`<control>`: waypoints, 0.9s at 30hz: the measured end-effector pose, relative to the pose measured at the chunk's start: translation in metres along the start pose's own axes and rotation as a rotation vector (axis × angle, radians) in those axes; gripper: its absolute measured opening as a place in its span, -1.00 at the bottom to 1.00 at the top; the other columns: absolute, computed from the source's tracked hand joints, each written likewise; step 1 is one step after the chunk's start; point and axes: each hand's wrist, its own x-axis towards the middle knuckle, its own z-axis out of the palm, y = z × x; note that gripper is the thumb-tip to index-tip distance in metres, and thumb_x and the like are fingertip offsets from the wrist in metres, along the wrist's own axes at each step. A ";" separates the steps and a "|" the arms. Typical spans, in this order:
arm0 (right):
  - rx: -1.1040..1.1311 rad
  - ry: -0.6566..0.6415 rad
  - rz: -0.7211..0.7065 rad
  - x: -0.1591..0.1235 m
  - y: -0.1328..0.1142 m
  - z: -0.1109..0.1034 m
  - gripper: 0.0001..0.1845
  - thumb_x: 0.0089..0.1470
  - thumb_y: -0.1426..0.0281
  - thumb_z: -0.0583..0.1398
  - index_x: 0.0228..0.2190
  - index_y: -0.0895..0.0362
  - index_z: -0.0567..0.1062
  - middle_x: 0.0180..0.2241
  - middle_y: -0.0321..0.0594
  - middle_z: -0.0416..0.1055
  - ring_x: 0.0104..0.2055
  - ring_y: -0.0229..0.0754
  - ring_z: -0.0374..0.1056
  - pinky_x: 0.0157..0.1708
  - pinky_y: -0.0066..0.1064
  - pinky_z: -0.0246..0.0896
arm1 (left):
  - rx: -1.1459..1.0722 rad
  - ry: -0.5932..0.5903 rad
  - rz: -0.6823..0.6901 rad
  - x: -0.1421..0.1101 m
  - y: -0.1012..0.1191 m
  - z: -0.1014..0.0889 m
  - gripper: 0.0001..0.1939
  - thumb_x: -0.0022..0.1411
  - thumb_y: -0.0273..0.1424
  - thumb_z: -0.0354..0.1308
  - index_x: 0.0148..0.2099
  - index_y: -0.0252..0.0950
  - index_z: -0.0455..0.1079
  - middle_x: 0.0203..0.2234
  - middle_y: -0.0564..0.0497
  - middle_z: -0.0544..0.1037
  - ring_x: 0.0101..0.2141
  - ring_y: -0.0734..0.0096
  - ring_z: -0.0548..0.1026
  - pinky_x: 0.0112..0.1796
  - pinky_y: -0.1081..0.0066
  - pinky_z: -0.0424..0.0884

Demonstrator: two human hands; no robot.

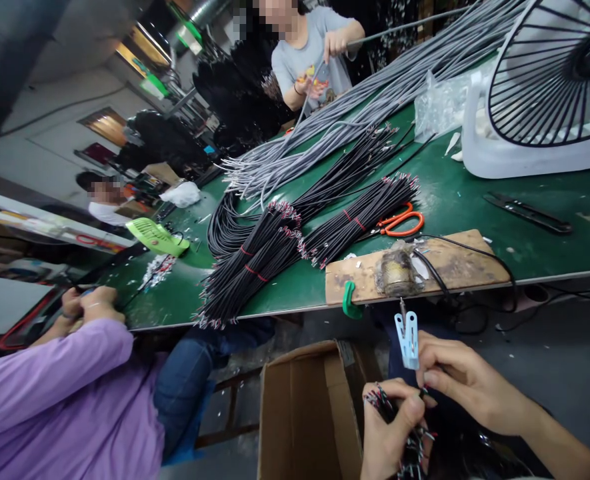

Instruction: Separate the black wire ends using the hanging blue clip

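Observation:
My left hand (392, 427) is closed around a bunch of thin black cables (415, 453) with red, white and green wire ends sticking out. Close beside it, my right hand (467, 380) pinches at the end of one cable, where a bit of green shows between the fingertips. A light blue clothespin (407, 340) points down just left of my right fingers. It sits on the shaft of a small motor (397, 270), fixed to a wooden board (459, 260) at the table edge. A green clamp (351, 300) is at that board's front edge.
On the green table (475, 200) lie bundled black cables (245, 267), long grey cables (325, 133), orange-handled scissors (402, 220), black snips (529, 213) and a white fan (495, 153). A cardboard box (305, 413) stands below. A co-worker in purple (75, 393) sits left; another person handles grey cable behind.

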 end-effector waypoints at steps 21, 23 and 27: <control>0.757 0.149 0.254 0.038 -0.005 0.018 -0.58 0.03 0.08 0.31 -0.44 0.22 0.60 -0.52 -0.25 0.38 -0.48 -0.27 0.24 -0.45 -0.45 0.15 | 0.164 0.043 0.134 0.015 0.021 0.006 -0.60 -0.07 -0.03 0.38 -0.46 -0.28 0.46 -0.76 0.11 0.38 -0.76 0.45 0.34 -0.72 0.46 0.26; 0.792 0.109 0.264 0.036 -0.002 0.018 -0.54 0.09 0.04 0.25 -0.38 0.24 0.61 -0.49 -0.20 0.41 -0.46 -0.25 0.27 -0.43 -0.43 0.16 | 0.144 0.060 0.129 0.016 0.020 0.007 -0.59 -0.08 -0.04 0.39 -0.47 -0.28 0.43 -0.73 0.09 0.42 -0.74 0.43 0.37 -0.72 0.46 0.27; 0.768 0.136 0.278 0.028 0.010 0.012 -0.46 0.15 -0.03 0.13 -0.35 0.21 0.59 -0.48 -0.19 0.41 -0.41 -0.20 0.27 -0.36 -0.37 0.17 | 0.135 0.072 0.115 0.016 0.018 0.007 -0.58 -0.08 -0.03 0.39 -0.49 -0.28 0.41 -0.69 0.06 0.45 -0.73 0.45 0.37 -0.72 0.47 0.27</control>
